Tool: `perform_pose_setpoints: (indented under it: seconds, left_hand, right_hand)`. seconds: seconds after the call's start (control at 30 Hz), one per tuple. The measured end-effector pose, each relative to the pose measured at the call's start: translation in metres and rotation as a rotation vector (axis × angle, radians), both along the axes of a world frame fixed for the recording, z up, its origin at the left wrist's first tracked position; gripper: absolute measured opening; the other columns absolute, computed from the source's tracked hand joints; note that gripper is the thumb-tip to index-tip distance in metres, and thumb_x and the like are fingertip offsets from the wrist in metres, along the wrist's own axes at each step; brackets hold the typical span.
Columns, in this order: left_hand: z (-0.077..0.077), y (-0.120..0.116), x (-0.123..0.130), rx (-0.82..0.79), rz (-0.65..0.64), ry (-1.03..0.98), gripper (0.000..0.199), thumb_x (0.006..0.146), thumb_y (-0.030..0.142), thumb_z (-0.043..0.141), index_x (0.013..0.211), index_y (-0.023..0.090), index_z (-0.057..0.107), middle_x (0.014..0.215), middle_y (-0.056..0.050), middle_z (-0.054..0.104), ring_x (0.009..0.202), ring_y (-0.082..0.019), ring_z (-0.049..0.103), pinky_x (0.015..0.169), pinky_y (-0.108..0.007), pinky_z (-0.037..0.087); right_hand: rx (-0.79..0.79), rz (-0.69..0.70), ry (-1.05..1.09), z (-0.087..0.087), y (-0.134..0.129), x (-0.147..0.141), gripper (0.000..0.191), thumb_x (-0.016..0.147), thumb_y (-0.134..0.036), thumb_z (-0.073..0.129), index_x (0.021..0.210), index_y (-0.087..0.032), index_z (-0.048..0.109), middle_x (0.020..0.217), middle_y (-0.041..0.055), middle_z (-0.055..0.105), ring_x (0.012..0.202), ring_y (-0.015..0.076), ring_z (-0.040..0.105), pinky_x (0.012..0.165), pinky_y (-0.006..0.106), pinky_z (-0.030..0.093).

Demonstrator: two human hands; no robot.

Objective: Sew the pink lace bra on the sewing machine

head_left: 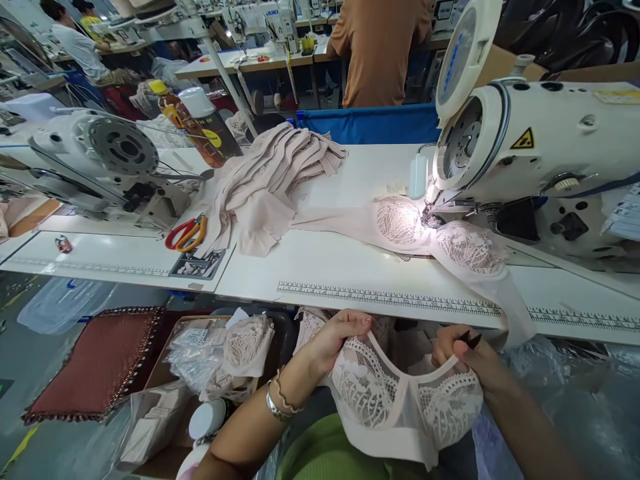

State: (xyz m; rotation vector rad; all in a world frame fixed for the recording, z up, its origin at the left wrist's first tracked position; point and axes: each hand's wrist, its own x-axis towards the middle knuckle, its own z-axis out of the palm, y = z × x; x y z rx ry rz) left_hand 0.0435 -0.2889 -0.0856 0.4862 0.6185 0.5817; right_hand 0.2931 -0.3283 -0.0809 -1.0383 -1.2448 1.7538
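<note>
Low in front of me, below the table edge, both hands hold a pale pink lace bra (400, 407). My left hand (333, 340) grips its upper left edge. My right hand (473, 357) pinches the upper right edge and also holds small black snips. Another lace bra piece (435, 233) lies under the needle of the white sewing machine (540, 147) on the white table (320, 263). It trails off the table's front edge at the right.
A pile of beige fabric pieces (265, 180) lies mid-table, with red and orange scissors (186, 233) beside it. A second machine (107, 167) stands at left. A box of lace parts (225, 360) sits below the table. A person in an orange shirt (380, 47) stands behind.
</note>
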Motion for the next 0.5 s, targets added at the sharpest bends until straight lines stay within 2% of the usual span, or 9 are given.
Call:
perform_pose_setpoints:
  seconds: [0.1, 0.17, 0.2, 0.27, 0.33, 0.4, 0.5]
  left_hand:
    - [0.004, 0.0, 0.007, -0.008, -0.018, -0.014, 0.059, 0.058, 0.049, 0.093, 0.048, 0.017, 0.045, 0.044, 0.006, 0.039, 0.039, -0.004, 0.032, 0.042, -0.021, 0.022]
    - [0.007, 0.001, 0.013, -0.011, -0.033, -0.031, 0.058, 0.057, 0.047, 0.093, 0.048, 0.017, 0.045, 0.045, 0.006, 0.04, 0.04, -0.004, 0.033, 0.042, -0.021, 0.023]
    - [0.009, 0.002, 0.016, -0.011, -0.042, -0.04, 0.058, 0.057, 0.047, 0.093, 0.048, 0.017, 0.045, 0.045, 0.006, 0.041, 0.039, -0.004, 0.033, 0.042, -0.021, 0.023]
    - [0.013, 0.003, 0.019, -0.008, -0.057, -0.055, 0.058, 0.058, 0.048, 0.092, 0.048, 0.017, 0.044, 0.044, 0.006, 0.04, 0.039, -0.004, 0.033, 0.041, -0.021, 0.023]
    - [0.015, 0.004, 0.02, -0.001, -0.063, -0.061, 0.059, 0.058, 0.049, 0.092, 0.048, 0.017, 0.043, 0.044, 0.006, 0.039, 0.038, -0.004, 0.033, 0.041, -0.021, 0.023]
    - [0.017, 0.004, 0.019, 0.01, -0.072, -0.059, 0.061, 0.057, 0.05, 0.092, 0.048, 0.017, 0.042, 0.044, 0.006, 0.039, 0.038, -0.004, 0.033, 0.04, -0.021, 0.022]
    - [0.016, 0.005, 0.017, 0.039, -0.088, -0.038, 0.064, 0.058, 0.053, 0.092, 0.047, 0.018, 0.039, 0.044, 0.007, 0.036, 0.037, -0.003, 0.03, 0.039, -0.022, 0.019]
  right_hand:
    - [0.085, 0.15, -0.109, 0.016, 0.007, 0.008, 0.068, 0.075, -0.088, 0.056, 0.073, -0.02, 0.067, 0.061, 0.0015, 0.061, 0.05, 0.0135, 0.05, 0.05, 0.029, 0.036]
    - [0.143, 0.262, -0.21, 0.03, 0.009, 0.007, 0.078, 0.072, -0.091, 0.051, 0.092, -0.02, 0.074, 0.074, 0.006, 0.071, 0.057, 0.016, 0.058, 0.052, 0.028, 0.039]
    - [0.175, 0.313, -0.275, 0.037, 0.008, 0.005, 0.076, 0.075, -0.089, 0.052, 0.096, -0.02, 0.075, 0.076, 0.0067, 0.072, 0.059, 0.0164, 0.059, 0.052, 0.027, 0.039]
    - [0.239, 0.381, -0.398, 0.047, 0.005, 0.0, 0.058, 0.084, -0.076, 0.061, 0.092, -0.02, 0.076, 0.075, 0.0058, 0.071, 0.061, 0.0162, 0.058, 0.053, 0.027, 0.039]
    - [0.286, 0.422, -0.452, 0.052, 0.003, -0.004, 0.042, 0.094, -0.059, 0.061, 0.085, -0.02, 0.076, 0.072, 0.0044, 0.069, 0.062, 0.0158, 0.057, 0.056, 0.027, 0.04]
    - [0.304, 0.44, -0.411, 0.05, 0.002, -0.006, 0.038, 0.099, -0.05, 0.058, 0.083, -0.021, 0.075, 0.07, 0.0028, 0.067, 0.06, 0.0145, 0.054, 0.056, 0.027, 0.038]
    - [0.261, 0.443, -0.346, 0.044, 0.003, -0.005, 0.036, 0.1, -0.047, 0.056, 0.084, -0.021, 0.075, 0.066, 0.0002, 0.063, 0.054, 0.0119, 0.047, 0.053, 0.026, 0.033]
